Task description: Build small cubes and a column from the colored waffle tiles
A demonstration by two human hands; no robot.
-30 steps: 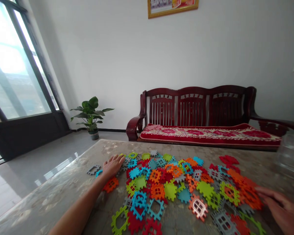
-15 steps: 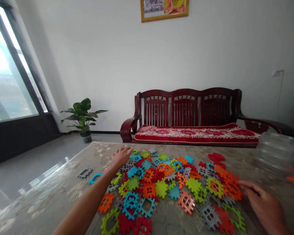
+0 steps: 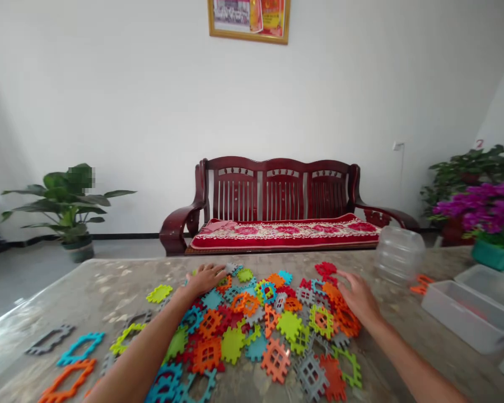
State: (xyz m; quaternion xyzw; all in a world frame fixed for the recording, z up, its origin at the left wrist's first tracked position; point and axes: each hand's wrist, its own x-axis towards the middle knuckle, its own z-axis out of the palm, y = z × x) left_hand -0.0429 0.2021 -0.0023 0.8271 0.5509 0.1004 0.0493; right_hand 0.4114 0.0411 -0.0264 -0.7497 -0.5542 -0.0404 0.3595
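A heap of flat plastic interlocking pieces with toothed edges, in several colours, lies spread over the table. My left hand (image 3: 205,280) rests palm down on the far left part of the heap, fingers stretched out over grey and blue pieces. Beside its wrist lies a lime-green piece (image 3: 159,293). At the heap's right edge is my right hand (image 3: 358,296), its fingers extended and apart. It is next to the orange pieces (image 3: 345,320) and just short of a red piece (image 3: 326,268). Neither hand shows a piece in its grip.
Right of the heap stand a clear plastic container (image 3: 399,254) and an open translucent box (image 3: 462,316). Orange pieces (image 3: 422,284) lie between them. Purple flowers (image 3: 487,207) rise at the far right. Behind the table (image 3: 109,280) is a dark red wooden bench (image 3: 273,179).
The view has swung right, bringing the box and flowers in. My right hand has moved forward along the heap's edge toward the red piece. Pieces on the left lie more spread out.
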